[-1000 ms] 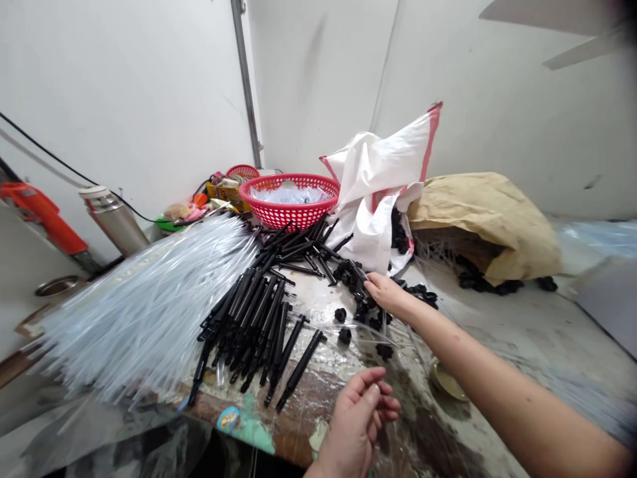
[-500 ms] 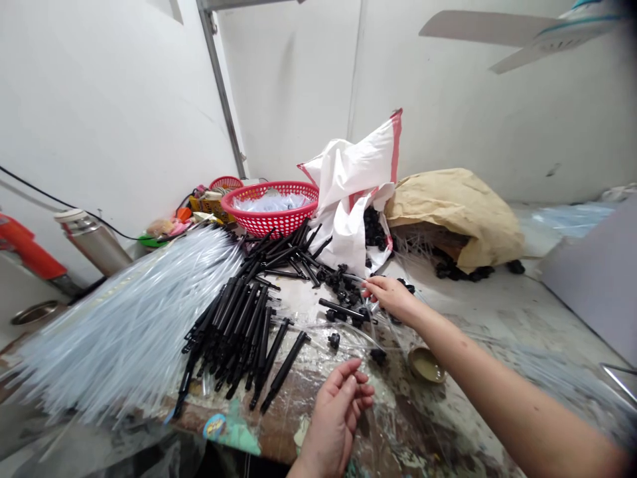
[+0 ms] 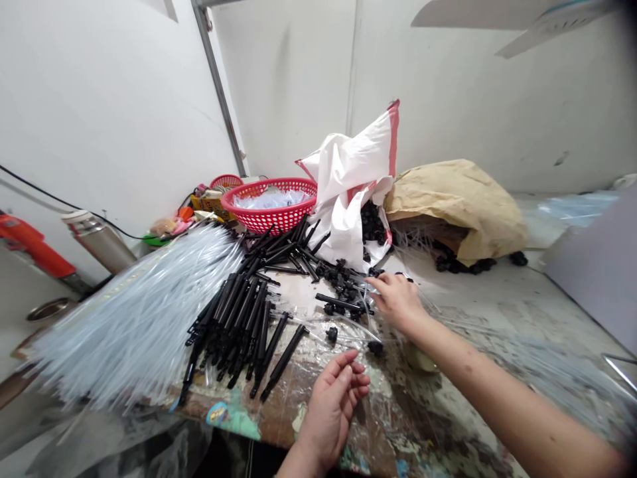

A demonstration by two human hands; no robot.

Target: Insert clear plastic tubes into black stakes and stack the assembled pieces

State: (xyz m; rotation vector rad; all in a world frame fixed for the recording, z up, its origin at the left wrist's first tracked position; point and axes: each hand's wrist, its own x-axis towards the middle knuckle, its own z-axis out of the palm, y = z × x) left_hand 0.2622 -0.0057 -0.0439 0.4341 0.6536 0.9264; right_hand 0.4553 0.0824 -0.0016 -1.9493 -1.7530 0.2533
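My left hand hovers palm up above the table's front edge, fingers loosely curled and apart, with nothing visible in it. My right hand reaches palm down to the right side of a heap of black plastic fittings. Its thumb and fingers are spread; some fingertips are hidden. Clear thin tubing runs beside and below that hand. A single black tube lies left of it. Two loose black fittings, one left and one right, rest between my hands.
Black tubes lie stacked left of centre, beside a large bundle of clear tubes. Behind are a red basket, a white sack and a tan cover. A small bowl sits partly behind my right forearm.
My right hand has shifted slightly right, turned palm down and spread its fingers over the fittings. My left hand stays nearly in place. The view has tilted slightly.
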